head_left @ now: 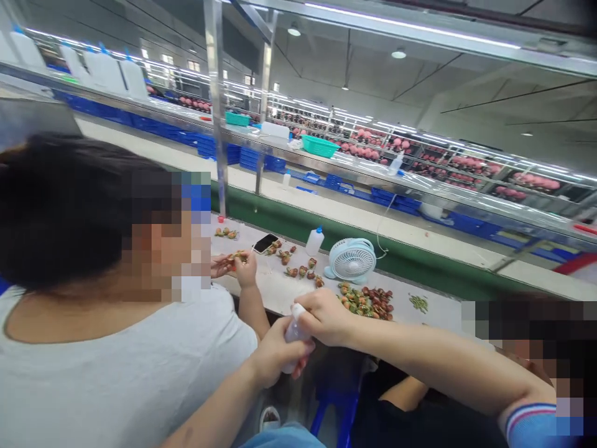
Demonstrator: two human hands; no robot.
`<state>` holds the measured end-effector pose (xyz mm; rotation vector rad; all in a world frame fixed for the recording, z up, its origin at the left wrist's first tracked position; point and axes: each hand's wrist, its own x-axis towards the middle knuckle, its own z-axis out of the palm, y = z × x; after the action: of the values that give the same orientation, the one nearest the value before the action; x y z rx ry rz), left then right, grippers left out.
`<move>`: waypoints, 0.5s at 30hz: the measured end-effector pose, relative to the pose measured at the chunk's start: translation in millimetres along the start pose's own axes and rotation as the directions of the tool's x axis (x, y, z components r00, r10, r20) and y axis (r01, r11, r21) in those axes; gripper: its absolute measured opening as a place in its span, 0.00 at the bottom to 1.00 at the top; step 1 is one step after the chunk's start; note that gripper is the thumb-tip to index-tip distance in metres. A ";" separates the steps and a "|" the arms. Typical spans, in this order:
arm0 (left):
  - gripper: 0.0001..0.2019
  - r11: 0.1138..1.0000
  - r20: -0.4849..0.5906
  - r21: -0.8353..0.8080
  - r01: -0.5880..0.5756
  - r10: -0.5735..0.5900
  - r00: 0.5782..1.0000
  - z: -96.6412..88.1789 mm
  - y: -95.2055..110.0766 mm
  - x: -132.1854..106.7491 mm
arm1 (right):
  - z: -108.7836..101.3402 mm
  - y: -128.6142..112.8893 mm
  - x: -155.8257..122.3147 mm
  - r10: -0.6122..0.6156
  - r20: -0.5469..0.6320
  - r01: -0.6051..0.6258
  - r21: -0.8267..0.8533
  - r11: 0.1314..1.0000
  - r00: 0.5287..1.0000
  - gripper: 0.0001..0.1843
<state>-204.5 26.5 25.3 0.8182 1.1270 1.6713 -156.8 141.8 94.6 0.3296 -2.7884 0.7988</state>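
Note:
My left hand is wrapped around a small translucent squeeze bottle, which I hold up in front of the table edge. My right hand is closed over the white top of the same bottle, its fingers pinching there. The bottle is tilted slightly, and much of it is hidden by my fingers. Just beyond my right hand, a pile of small brown, green and orange figures or fruit-like pieces lies on the white table. Smaller groups of similar pieces are spread farther left.
A light blue fan and a blue-capped bottle stand behind the pieces. A phone lies farther left. Small green bits sit on the right. A co-worker is close on my left; another person sits on my right. A blue stool is below.

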 end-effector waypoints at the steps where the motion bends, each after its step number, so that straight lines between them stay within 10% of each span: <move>1: 0.08 1.000 -0.031 0.021 -0.022 0.023 0.999 1.9 -0.1 2.8 | -1.7 2.0 0.3 0.019 -0.013 -0.019 0.016 1.000 1.000 0.16; 7: 0.09 0.984 -0.108 0.154 -0.085 0.103 0.989 18.6 14.6 3.8 | -13.9 9.8 -6.5 0.096 -0.027 -0.082 0.326 0.942 0.995 0.21; 15: 0.14 0.962 -0.222 0.264 -0.071 0.132 0.966 23.9 35.1 -8.6 | -12.2 26.7 -13.8 0.321 0.028 -0.190 0.853 0.486 0.947 0.31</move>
<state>-192.0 20.8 66.4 0.8632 1.5119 1.7688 -149.2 172.6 87.8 -0.0276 -2.0919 2.1671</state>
